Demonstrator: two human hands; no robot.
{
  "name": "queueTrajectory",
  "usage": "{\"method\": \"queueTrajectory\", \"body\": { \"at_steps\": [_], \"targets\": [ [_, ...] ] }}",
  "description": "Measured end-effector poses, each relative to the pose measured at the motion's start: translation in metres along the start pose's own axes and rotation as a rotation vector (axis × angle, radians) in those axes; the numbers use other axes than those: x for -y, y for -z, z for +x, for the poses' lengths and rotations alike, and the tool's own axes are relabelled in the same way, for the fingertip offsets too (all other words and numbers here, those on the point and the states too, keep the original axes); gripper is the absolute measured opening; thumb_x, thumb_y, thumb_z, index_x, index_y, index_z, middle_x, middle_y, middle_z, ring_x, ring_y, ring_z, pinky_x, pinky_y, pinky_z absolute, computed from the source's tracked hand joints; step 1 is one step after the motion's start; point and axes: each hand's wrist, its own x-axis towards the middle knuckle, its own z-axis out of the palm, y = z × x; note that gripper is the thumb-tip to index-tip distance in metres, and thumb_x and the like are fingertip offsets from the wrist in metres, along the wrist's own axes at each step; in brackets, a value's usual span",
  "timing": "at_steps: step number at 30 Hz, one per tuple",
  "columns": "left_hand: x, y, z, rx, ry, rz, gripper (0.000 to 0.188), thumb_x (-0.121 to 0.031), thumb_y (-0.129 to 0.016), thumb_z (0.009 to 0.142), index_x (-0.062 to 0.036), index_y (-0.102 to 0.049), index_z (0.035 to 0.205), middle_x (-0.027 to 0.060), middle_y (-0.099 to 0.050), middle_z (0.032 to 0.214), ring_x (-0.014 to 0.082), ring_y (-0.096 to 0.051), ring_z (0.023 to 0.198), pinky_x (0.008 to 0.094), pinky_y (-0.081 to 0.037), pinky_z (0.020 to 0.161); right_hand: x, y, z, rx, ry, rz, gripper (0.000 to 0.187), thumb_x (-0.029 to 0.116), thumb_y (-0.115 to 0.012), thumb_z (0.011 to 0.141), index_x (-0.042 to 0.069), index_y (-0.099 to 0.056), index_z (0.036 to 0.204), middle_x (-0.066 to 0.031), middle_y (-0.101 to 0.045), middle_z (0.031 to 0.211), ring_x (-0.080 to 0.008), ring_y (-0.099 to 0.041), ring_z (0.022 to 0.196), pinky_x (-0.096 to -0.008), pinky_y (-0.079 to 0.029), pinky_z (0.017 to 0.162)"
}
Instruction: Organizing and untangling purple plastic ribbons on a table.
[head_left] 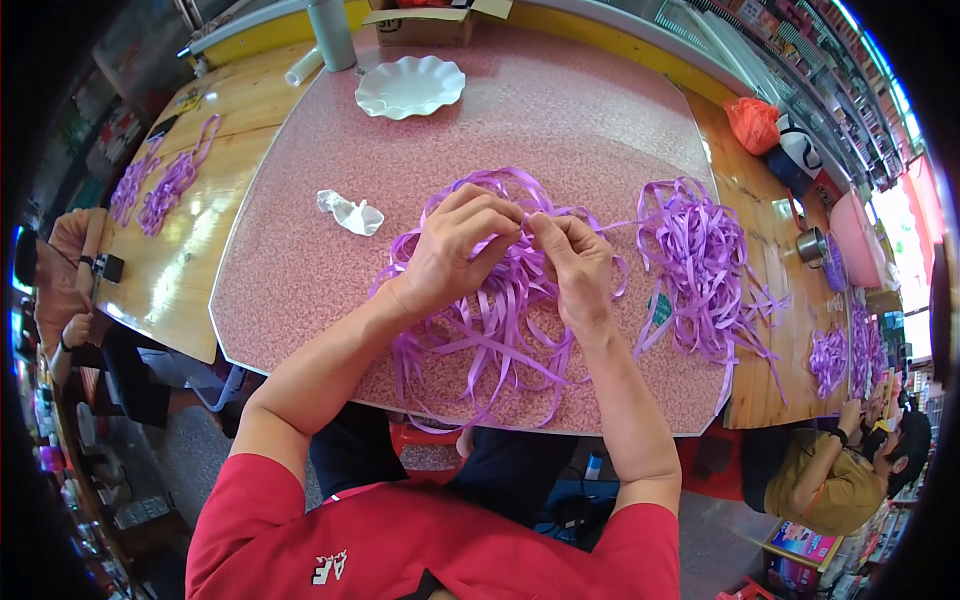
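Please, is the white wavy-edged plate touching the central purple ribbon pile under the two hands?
Apart. The head view shows a strip of pink speckled tabletop between the white wavy-edged plate and the central purple ribbon pile.

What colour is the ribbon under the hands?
Purple; the ribbon shows best in the head view.

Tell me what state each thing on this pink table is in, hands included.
Left hand, fingertips pinched together over the ribbon
Right hand, pinching at the same spot
Middle purple ribbon, loose, tangled loops
Right purple ribbon pile, loosely heaped
White crumpled wad, crumpled
Scalloped plate, face up
Cardboard box, flaps open
Green cylinder, upright
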Motion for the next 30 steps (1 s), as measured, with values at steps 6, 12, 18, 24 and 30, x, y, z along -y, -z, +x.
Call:
{"method": "queueTrajectory", "body": {
  "at_steps": [6,12,18,24,30],
  "targets": [
    [0.001,0.002,-0.002,0.111,-0.136,0.192,0.015,-0.004,-0.071,0.076,-0.0066,-0.059,0.084,0.0053,-0.064,0.097,0.0268,-0.06,0.092,0.0392,-0.047,0.079,0.001,0.001,0.002,0.055,-0.131,-0.043,0.014,0.017,-0.072,0.093,0.004,-0.074,0.095,0.007,-0.061,0.07,0.0021,-0.041,0.052,-0.0169,-0.025,0.044],
    [-0.004,0.003,-0.004,0.158,-0.093,0.168,0.024,0.0,-0.073,0.074,-0.0067,-0.059,0.092,0.0076,-0.062,0.103,0.029,-0.061,0.095,0.0416,-0.046,0.082,-0.006,-0.008,-0.002,-0.012,-0.071,0.003,0.01,0.013,-0.068,0.094,0.004,-0.072,0.097,0.0069,-0.06,0.07,0.002,-0.041,0.052,-0.0164,-0.027,0.044],
    [-0.003,-0.008,-0.01,0.042,0.128,-0.138,0.018,-0.006,-0.071,0.086,-0.0055,-0.058,0.1,0.0063,-0.059,0.101,0.0217,-0.058,0.098,0.034,-0.045,0.086,0.005,-0.008,-0.008,-0.028,-0.136,0.223,0.007,0.007,-0.06,0.095,0.009,-0.066,0.097,0.0083,-0.055,0.07,0.0021,-0.039,0.052,-0.0158,-0.027,0.045],
    [-0.007,-0.004,-0.011,0.017,0.772,-0.929,0.012,-0.019,-0.06,0.099,-0.0069,-0.057,0.099,-0.0035,-0.054,0.096,0.0068,-0.049,0.092,0.0252,-0.041,0.085,0.001,-0.009,-0.01,0.064,0.316,-0.255,0.01,-0.002,-0.062,0.089,0.005,-0.064,0.096,-0.0006,-0.062,0.087,-0.0062,-0.056,0.067,-0.0224,-0.045,0.054],
    [-0.005,0.0,-0.011,0.088,0.795,-0.899,0.013,-0.019,-0.058,0.1,-0.0069,-0.057,0.105,-0.0021,-0.057,0.101,0.0054,-0.052,0.094,0.0254,-0.043,0.087,0.004,-0.009,-0.002,0.085,0.755,-0.717,0.015,-0.004,-0.068,0.083,0.002,-0.064,0.096,-0.0093,-0.064,0.088,-0.0187,-0.064,0.076,-0.0306,-0.053,0.067]
  ]
}}
